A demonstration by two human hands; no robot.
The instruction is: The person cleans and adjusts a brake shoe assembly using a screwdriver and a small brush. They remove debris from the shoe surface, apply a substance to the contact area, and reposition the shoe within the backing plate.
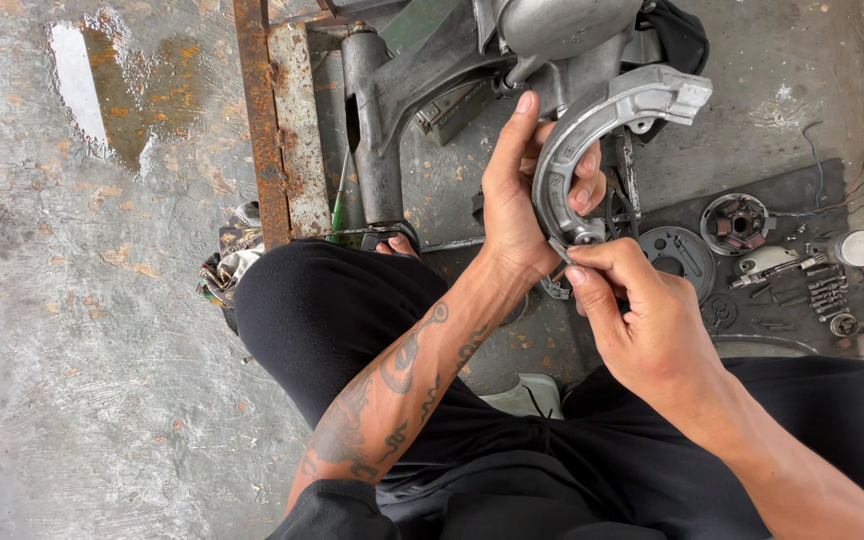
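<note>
My left hand (517,195) grips a curved grey metal brake shoe (602,130), fingers wrapped around its arc and thumb pointing up. My right hand (632,310) is just below it, thumb and forefinger pinched on a small thin metal piece (558,250) at the shoe's lower end. Both hands are held above my knees, which are in black trousers. What lies under the hands is hidden.
A grey engine casing (552,40) and a metal arm (372,120) stand ahead beside a rusty steel frame (267,120). To the right, on a dark mat (802,190), lie a round plate (677,255), a wound coil part (735,222), a white cylinder (858,247) and several bolts. A puddle (92,90) is at far left.
</note>
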